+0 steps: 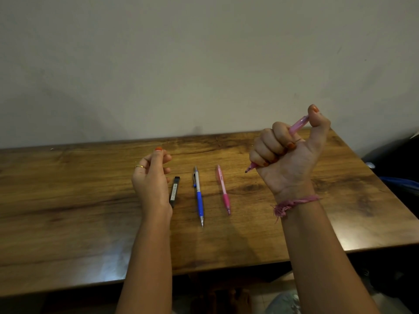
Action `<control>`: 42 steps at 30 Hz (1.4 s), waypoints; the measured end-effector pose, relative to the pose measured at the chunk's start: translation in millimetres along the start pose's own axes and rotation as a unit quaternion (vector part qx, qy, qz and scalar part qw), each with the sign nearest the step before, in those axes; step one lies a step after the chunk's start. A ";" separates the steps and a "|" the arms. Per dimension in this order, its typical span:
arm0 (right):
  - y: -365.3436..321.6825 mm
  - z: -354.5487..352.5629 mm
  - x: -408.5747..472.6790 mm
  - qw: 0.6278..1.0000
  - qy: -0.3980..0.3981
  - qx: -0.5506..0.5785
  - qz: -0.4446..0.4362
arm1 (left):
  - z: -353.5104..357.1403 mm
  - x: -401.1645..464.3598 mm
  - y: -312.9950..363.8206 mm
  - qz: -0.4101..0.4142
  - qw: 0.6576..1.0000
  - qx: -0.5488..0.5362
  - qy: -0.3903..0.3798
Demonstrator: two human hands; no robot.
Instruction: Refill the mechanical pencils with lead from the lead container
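Observation:
My right hand (288, 152) is raised above the table and grips a pink mechanical pencil (298, 125) in its fist, thumb on the top end, tip pointing down-left. My left hand (153, 175) hovers with relaxed, loosely curled fingers and holds nothing. Just right of it the black lead container (175, 189) lies on the wooden table (79, 200). A blue and silver mechanical pencil (198, 196) lies next to the container. A second pink mechanical pencil (224, 189) lies to the right of the blue one.
The table stands against a plain wall. Dark objects (394, 164) sit beyond the table's right edge. The table's front edge runs across the lower part of the view, with the floor below.

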State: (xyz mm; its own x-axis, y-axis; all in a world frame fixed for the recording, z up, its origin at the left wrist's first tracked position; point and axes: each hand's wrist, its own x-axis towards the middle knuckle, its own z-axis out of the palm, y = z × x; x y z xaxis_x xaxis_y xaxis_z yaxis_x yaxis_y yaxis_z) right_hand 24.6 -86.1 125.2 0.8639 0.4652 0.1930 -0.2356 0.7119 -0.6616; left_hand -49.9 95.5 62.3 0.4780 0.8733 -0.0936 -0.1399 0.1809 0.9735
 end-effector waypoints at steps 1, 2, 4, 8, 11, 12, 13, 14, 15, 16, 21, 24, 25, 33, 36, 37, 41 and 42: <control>0.2 -0.2 0.0 1.000 0.001 0.007 -0.002 | 0.2 0.2 -0.1 0.000 1.000 0.002 0.001; 0.3 -0.4 0.1 1.000 0.002 0.011 -0.003 | 0.2 0.3 -0.2 -0.001 1.000 0.004 0.002; 0.1 -0.9 0.3 1.000 0.002 0.010 -0.006 | 0.2 0.2 -0.7 -0.001 1.000 0.007 0.002; -1.1 -1.4 0.4 1.000 0.007 0.006 -0.006 | 0.4 -0.5 -1.0 -0.004 1.000 0.006 0.002; -0.9 -1.1 -0.1 1.000 0.013 0.013 -0.009 | 1.1 -1.2 -0.7 -0.005 1.000 0.006 -0.002; -0.8 -1.2 -0.1 1.000 0.013 0.012 -0.010 | 1.1 -1.3 -0.7 -0.005 1.000 0.005 -0.003; -0.7 -1.3 -0.2 1.000 0.012 0.010 -0.010 | 1.2 -1.5 -0.6 -0.006 1.000 0.004 -0.003; -0.8 -1.4 -0.3 1.000 0.012 0.007 -0.011 | 1.2 -1.7 -0.5 -0.006 1.000 0.004 -0.003; -0.9 -1.5 -0.4 1.000 0.012 0.005 -0.011 | 1.2 -1.7 -0.6 -0.005 1.000 0.004 -0.003; -1.0 -1.4 -0.6 1.000 0.011 0.004 -0.011 | 1.0 -1.7 -0.5 -0.005 1.000 0.004 -0.005; -2.5 0.0 -0.9 1.000 0.000 0.019 -0.010 | 1.4 -2.4 0.6 -0.004 1.000 -0.003 -0.009; 2.9 1.1 1.6 1.000 -0.010 0.010 -0.009 | -0.7 3.0 -0.6 -0.005 1.000 -0.005 -0.004; 4.0 1.2 1.9 1.000 -0.009 0.007 -0.009 | -1.1 4.2 -1.0 -0.006 1.000 -0.005 -0.004; 3.2 3.0 2.0 0.999 -0.030 0.000 -0.013 | -1.5 5.1 -1.5 -0.004 1.000 0.001 -0.004; 1.6 2.1 0.7 1.000 -0.025 -0.007 -0.015 | -0.8 3.3 -1.0 -0.003 1.000 0.002 -0.001; 1.4 2.0 0.4 0.999 -0.027 -0.005 -0.016 | -0.8 2.9 -0.8 -0.002 1.000 0.001 0.001; 1.4 2.0 0.7 0.999 -0.028 -0.013 -0.020 | -0.4 2.6 -0.8 -0.001 1.000 0.002 0.004; 1.5 1.8 0.9 0.999 -0.027 -0.018 -0.020 | -0.5 2.5 -0.8 -0.002 1.000 0.001 0.005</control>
State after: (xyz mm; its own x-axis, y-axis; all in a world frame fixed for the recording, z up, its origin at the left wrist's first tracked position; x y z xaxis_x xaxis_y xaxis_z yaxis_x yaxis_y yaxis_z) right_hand 24.3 -83.6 125.7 0.8467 0.4648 0.2589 -0.1831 0.7115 -0.6784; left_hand -49.0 97.9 61.2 0.4705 0.8769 -0.0985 -0.1368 0.1828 0.9736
